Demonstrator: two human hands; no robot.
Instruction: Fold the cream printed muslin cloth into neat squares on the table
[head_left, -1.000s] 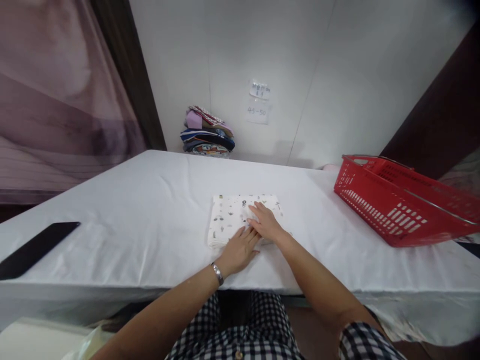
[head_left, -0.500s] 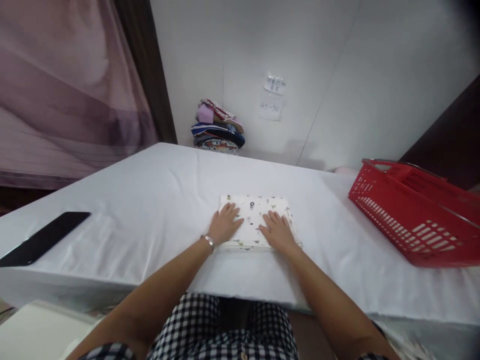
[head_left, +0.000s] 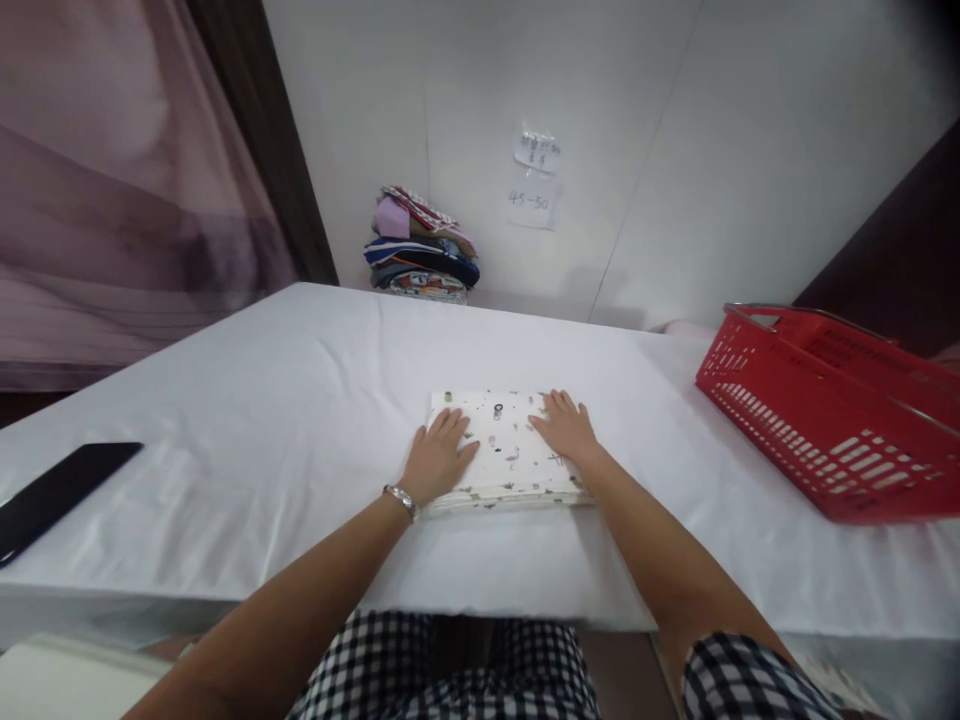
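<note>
Left hand [head_left: 436, 460] and right hand [head_left: 568, 428] lay palm-down, fingers spread, on opposite ends of a folded white motif-printed rectangular cloth [head_left: 510, 455], which rested near the front edge of the white-draped counter [head_left: 300, 400]

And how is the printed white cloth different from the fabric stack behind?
The printed white cloth has small scattered motifs; the fabric stack mixes blue, lilac and red. The cloth lies low and flat; the stack is piled higher. The cloth is nearer, the stack farther back. Both look folded.
</note>
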